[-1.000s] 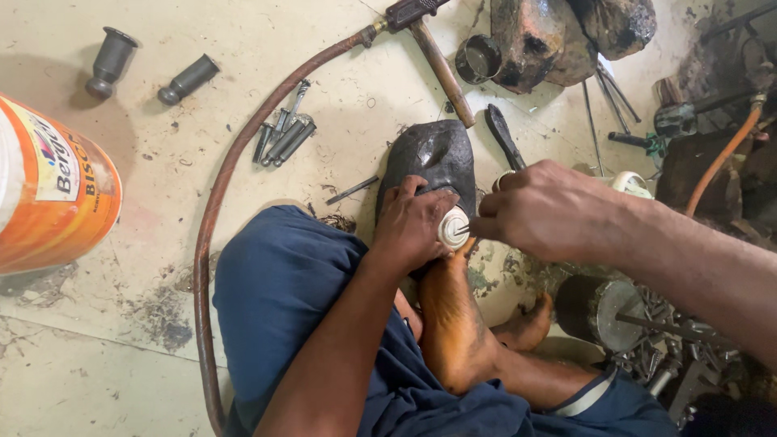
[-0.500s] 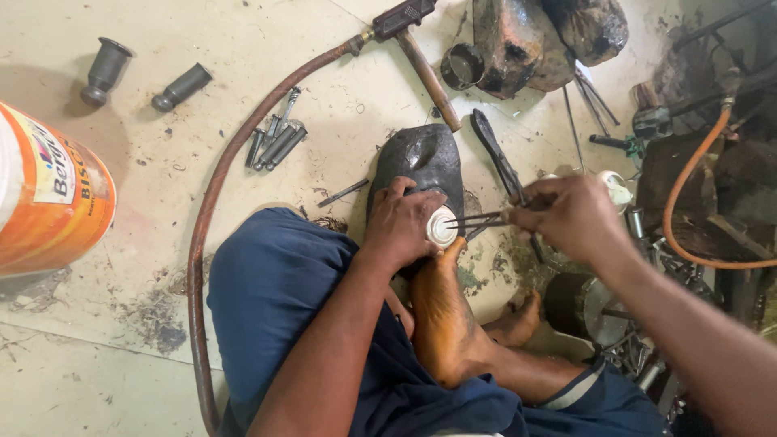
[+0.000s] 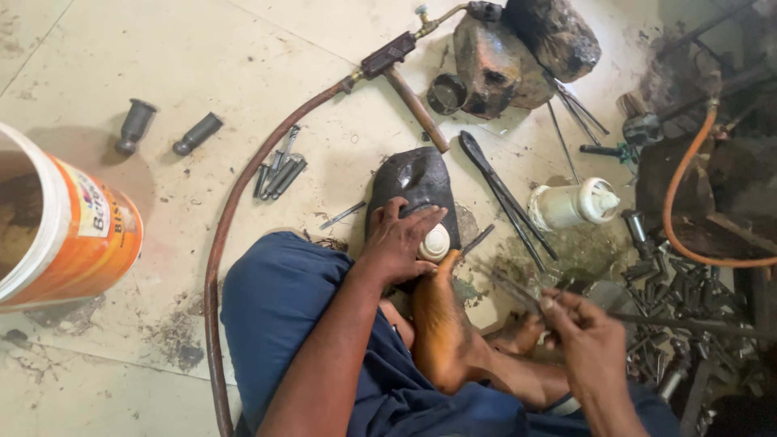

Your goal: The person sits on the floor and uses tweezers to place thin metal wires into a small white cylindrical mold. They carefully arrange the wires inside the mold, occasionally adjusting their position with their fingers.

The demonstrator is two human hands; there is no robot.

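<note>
Your left hand point(image 3: 401, 239) lies flat, fingers spread, on the near end of a dark oval block point(image 3: 414, 190) that sits on the floor point(image 3: 202, 65) just ahead of your knee; under its fingertips is a small white round cap point(image 3: 435, 242), touching the block and resting right by the toes of your bare foot point(image 3: 441, 324). Your right hand point(image 3: 587, 336) is lower right, well apart from the cap, with thumb and fingers pressed together in a pinch on a thin metal tool point(image 3: 510, 285); the tool is blurred, so you cannot tell its exact kind.

Just beyond the block lies a hammer point(image 3: 396, 69), its wooden handle pointing at the block; a brown hose point(image 3: 231, 210) curves from there down past your left knee; a pair of long dark tongs point(image 3: 502, 194) lies to the right of the block, and beside them a white plastic bottle point(image 3: 571, 204) lies on its side. Far left stands an orange and white bucket point(image 3: 77, 231); a heap of small metal parts point(image 3: 680, 283) fills the right side.
</note>
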